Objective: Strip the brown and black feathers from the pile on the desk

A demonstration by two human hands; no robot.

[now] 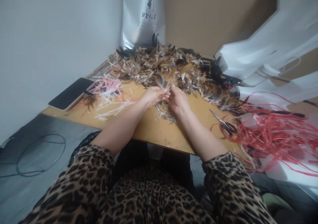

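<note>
Over the middle of the table [171,135], my left hand [155,96] and my right hand [177,99] meet at the fingertips. Brown-and-grey feathers [166,82] stick up from between them, and the fingers of both hands are pinched together there. Just behind lies a wide heap of brown, black and white feathers [149,63], so the held ones partly blend into it. Below my hands, small pale feather bits [165,114] lie scattered on the wood. A pair of scissors [225,123] with dark handles rests right of my right forearm.
At the left edge lies a phone [72,94], beside a bunch of pink and white strips [108,86]. Tangled red strips [270,134] pile up at the right. Behind the heap stands a printed silver-white bag [144,22]. A black cable [41,136] loops on the floor.
</note>
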